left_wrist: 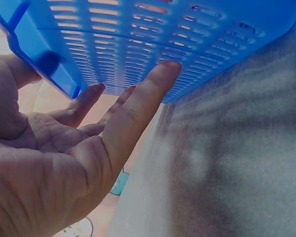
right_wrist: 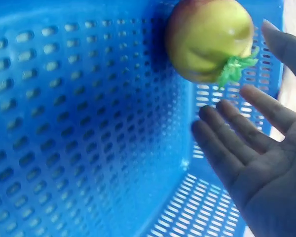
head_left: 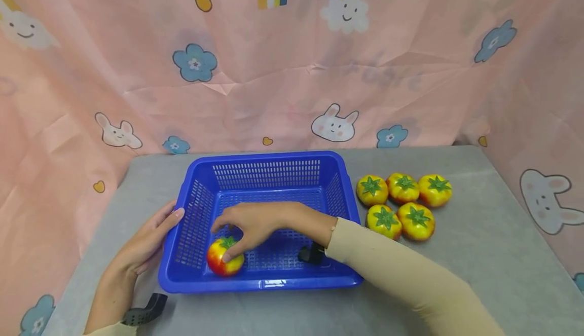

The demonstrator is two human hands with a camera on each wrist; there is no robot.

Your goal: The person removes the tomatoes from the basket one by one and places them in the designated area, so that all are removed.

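A blue plastic basket [head_left: 260, 284] with slotted walls sits on the table. My left hand [head_left: 146, 237] holds its left side, thumb over the rim and fingers along the outer wall [left_wrist: 133, 44]. Inside, by the near left corner, is a red-and-yellow tomato [head_left: 219, 262] with a green star-shaped leaf top. My right hand [head_left: 257, 219] reaches in over it with spread fingers. In the right wrist view, a gap shows between those fingers [right_wrist: 266, 106] and the tomato [right_wrist: 212, 37]. Several similar tomatoes [head_left: 416, 220] stand in two rows right of the basket.
The grey table [head_left: 479, 255] carries the basket and the tomatoes. A pink patterned cloth [head_left: 274, 108] hangs behind and at both sides. Black wrist devices are strapped to both arms; the right one [head_left: 312, 253] hangs inside the basket.
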